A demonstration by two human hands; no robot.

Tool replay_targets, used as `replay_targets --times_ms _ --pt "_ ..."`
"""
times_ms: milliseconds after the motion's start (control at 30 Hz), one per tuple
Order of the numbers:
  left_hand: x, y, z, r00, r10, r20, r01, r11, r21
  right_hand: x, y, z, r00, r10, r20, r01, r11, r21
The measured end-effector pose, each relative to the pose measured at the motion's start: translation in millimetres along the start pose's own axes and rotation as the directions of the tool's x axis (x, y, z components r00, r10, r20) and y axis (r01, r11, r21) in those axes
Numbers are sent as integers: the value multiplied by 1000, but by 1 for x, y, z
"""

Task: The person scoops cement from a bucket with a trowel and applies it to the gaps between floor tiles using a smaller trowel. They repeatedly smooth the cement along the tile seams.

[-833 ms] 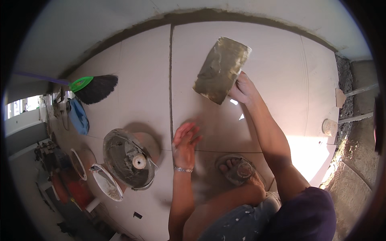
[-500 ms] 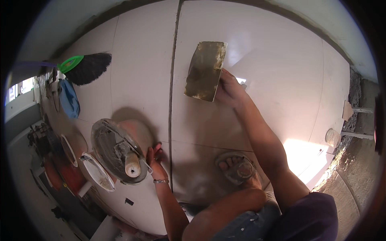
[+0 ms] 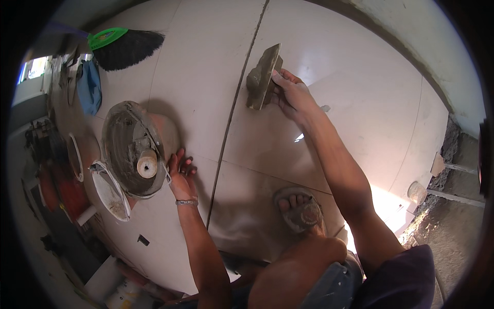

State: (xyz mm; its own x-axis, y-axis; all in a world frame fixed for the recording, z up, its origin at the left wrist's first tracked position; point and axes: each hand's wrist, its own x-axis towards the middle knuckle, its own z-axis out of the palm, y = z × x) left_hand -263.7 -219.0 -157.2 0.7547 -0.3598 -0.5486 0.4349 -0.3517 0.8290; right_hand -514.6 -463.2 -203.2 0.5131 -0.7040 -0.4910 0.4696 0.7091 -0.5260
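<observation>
My right hand [image 3: 292, 92] grips a flat rectangular float [image 3: 268, 77], held nearly on edge above the floor. Grey wet paste clings in a lump to its left face. To the left stands a bucket [image 3: 167, 129] smeared with grey mix inside. A trowel with a thick pale handle [image 3: 147, 164] rests in it, its blade partly hidden in the mix. Against the bucket's near right side is my left hand [image 3: 182, 175], fingers apart and slightly curled, beside the wire bail; whether it presses on the wall is unclear.
Large pale tiles [image 3: 329, 154] with a dark joint [image 3: 234, 116] cover the floor. A black broom [image 3: 128, 49] with a green head lies far left. A white pail [image 3: 110, 195] stands by the bucket. Rough broken ground [image 3: 455, 221] borders the right. My sandalled foot [image 3: 298, 208] is close by.
The float has turned from showing its broad face to nearly edge-on, and a paste lump now shows. The view has shifted, moving the bucket left and up in it; my left hand stays beside it.
</observation>
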Motion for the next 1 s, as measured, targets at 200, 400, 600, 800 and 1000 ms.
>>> replay_targets --times_ms 200,400,600,800,1000 --pt "8 -3 -7 999 3 35 -1 999 -37 15 10 16 977 -96 -191 30 947 -319" --pt "15 -3 -10 998 26 51 -26 1000 0 12 11 45 947 -210 -242 65 866 -497" --pt "25 1 -9 998 24 63 -21 999 -45 16 16 46 933 -238 -270 24 790 -613" --pt "19 2 -3 999 -26 32 29 992 -121 6 18 54 952 -207 -223 39 811 -584" --pt "6 -1 1 998 -67 19 69 986 -152 -24 39 64 963 -91 -252 -72 818 -570"
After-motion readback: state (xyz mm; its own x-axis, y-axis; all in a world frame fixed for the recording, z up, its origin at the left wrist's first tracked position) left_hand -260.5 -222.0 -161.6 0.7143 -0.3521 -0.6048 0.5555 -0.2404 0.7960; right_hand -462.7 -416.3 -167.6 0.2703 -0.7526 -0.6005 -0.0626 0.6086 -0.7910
